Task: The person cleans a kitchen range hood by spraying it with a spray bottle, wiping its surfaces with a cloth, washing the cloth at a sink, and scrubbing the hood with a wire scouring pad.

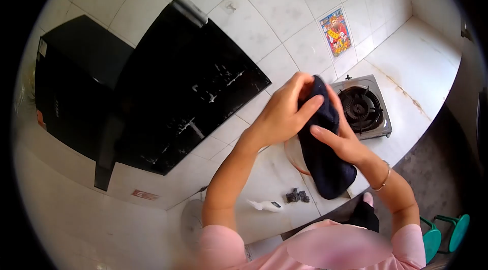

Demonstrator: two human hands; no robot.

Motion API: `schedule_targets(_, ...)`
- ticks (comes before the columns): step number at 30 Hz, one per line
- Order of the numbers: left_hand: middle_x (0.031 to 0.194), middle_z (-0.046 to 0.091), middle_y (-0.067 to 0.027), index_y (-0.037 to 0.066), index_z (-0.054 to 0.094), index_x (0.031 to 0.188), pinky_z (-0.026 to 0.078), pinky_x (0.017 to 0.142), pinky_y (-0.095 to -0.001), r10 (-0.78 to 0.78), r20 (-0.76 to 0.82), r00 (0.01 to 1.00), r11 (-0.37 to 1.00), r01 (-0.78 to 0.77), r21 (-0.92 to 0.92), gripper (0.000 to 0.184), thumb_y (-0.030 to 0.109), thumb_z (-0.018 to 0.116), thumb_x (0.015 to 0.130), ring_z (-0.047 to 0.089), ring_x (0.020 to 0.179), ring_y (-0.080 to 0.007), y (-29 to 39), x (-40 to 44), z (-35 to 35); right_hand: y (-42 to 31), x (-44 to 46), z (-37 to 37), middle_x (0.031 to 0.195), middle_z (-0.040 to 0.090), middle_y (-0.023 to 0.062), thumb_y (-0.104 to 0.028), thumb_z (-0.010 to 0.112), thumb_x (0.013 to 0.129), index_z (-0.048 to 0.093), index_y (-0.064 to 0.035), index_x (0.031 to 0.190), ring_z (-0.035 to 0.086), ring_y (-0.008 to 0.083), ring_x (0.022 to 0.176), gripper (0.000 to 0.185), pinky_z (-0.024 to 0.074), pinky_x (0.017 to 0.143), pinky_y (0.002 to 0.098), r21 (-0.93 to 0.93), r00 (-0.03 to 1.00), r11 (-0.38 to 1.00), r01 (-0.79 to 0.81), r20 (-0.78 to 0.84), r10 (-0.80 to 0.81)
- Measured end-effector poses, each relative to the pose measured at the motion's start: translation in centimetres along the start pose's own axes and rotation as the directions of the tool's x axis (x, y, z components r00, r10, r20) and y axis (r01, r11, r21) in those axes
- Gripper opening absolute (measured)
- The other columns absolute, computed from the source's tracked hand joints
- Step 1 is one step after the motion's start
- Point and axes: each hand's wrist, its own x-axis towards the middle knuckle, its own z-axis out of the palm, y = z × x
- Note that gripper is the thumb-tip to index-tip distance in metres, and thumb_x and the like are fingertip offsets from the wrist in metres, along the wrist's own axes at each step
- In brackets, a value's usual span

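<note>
A dark navy cloth (328, 161) hangs between my two hands, in front of the tiled wall and above the white counter. My left hand (292, 110) grips its upper part, thumb on the near side and fingers behind. On the right side of the cloth my right hand (338, 130) holds it too, with the thumb across its front. The lower end of the cloth dangles free. Partly hidden behind it is a round, clear object with a reddish-brown rim (293, 157).
A gas stove (362, 107) stands on the counter (406, 61) at the right. A black range hood (168, 87) fills the left. Dark scouring pads (297, 196) and a white packet (265, 205) lie on the near counter. Green stools (459, 232) are at the lower right.
</note>
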Motion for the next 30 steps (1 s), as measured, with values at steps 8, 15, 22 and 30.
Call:
schedule_targets(8, 0.106, 0.059, -0.0066, 0.005, 0.065, 0.109, 0.048, 0.071, -0.0258, 0.696, -0.473, 0.539, 0.306, 0.373, 0.876, 0.019, 0.008, 0.061, 0.092, 0.056, 0.085, -0.0149, 3.8, 1.0, -13.1, 1.5, 10.0, -6.1, 0.119, 0.061, 0.0054, -0.027, 0.05, 0.098, 0.043, -0.0106, 0.14, 0.059, 0.0157, 0.102, 0.046, 0.0478, 0.09, 0.0305, 0.564, 0.903, 0.753, -0.339, -0.029, 0.428)
schedule_targets(15, 0.111, 0.06, -0.0126, 0.003, 0.058, 0.117, 0.039, 0.09, -0.0426, 0.783, -0.322, 0.532, -0.082, 0.601, 0.795, 0.032, 0.024, 0.039, 0.1, 0.054, 0.103, -0.0329, 1.2, 1.1, -19.3, 5.4, 14.9, -10.7, 0.131, 0.053, 0.0059, -0.028, 0.042, 0.101, 0.036, -0.0106, 0.145, 0.052, 0.0173, 0.117, 0.048, 0.0385, 0.102, 0.0324, 0.515, 0.867, 0.712, -0.478, 0.148, 0.476)
schedule_targets(22, 0.112, 0.06, -0.0119, 0.003, 0.058, 0.115, 0.038, 0.091, -0.041, 0.806, -0.314, 0.501, -0.08, 0.619, 0.782, 0.032, 0.023, 0.037, 0.099, 0.053, 0.103, -0.0309, 0.5, 1.3, -19.9, 7.3, 16.2, -10.5, 0.12, 0.061, 0.0058, -0.038, 0.041, 0.101, 0.053, -0.0043, 0.131, 0.058, 0.0181, 0.106, 0.046, 0.0432, 0.094, 0.0319, 0.548, 0.719, 0.499, -0.672, 0.319, 0.618)
schedule_targets(30, 0.112, 0.06, -0.011, 0.003, 0.059, 0.115, 0.037, 0.091, -0.04, 0.821, -0.273, 0.502, -0.102, 0.6, 0.794, 0.034, 0.023, 0.036, 0.099, 0.053, 0.102, -0.0292, 0.4, 1.1, -20.4, 3.7, 24.0, -8.1, 0.119, 0.063, 0.0083, -0.038, 0.042, 0.101, 0.054, -0.0018, 0.128, 0.06, 0.018, 0.106, 0.046, 0.0453, 0.094, 0.0297, 0.583, 0.913, 0.703, -0.408, 0.254, 0.32)
